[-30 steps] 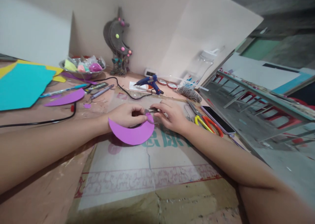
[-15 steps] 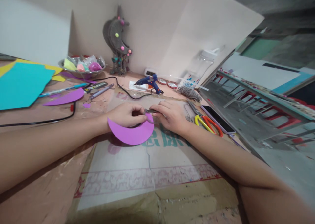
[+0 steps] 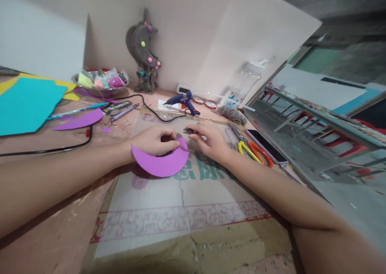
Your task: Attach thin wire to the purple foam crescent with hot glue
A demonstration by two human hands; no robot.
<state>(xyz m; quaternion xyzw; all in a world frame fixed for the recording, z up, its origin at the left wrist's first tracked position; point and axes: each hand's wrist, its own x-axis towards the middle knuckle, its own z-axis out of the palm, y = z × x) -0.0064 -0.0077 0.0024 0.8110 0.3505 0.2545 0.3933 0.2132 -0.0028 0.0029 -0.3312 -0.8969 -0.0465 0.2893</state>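
Observation:
My left hand is closed, pinching the upper right tip of a purple paper crescent that curves below its fingers. A bit of grey yarn shows at that tip, and a thin strand trails toward the right. Just to the right, my right hand is closed with thumb and forefinger together on a small dark piece, too small to name. A gap separates the two hands. Beneath them lies a translucent printed sheet over brown cardboard.
Behind the hands are a blue glue gun, a ball of grey yarn and a grey moon ornament. Scissors and a phone lie right; turquoise paper, a pen and a bowl are left.
My right hand has drawn slightly up and right, away from the crescent's tip, with the small dark piece in its fingers. The left hand and crescent are nearly still.

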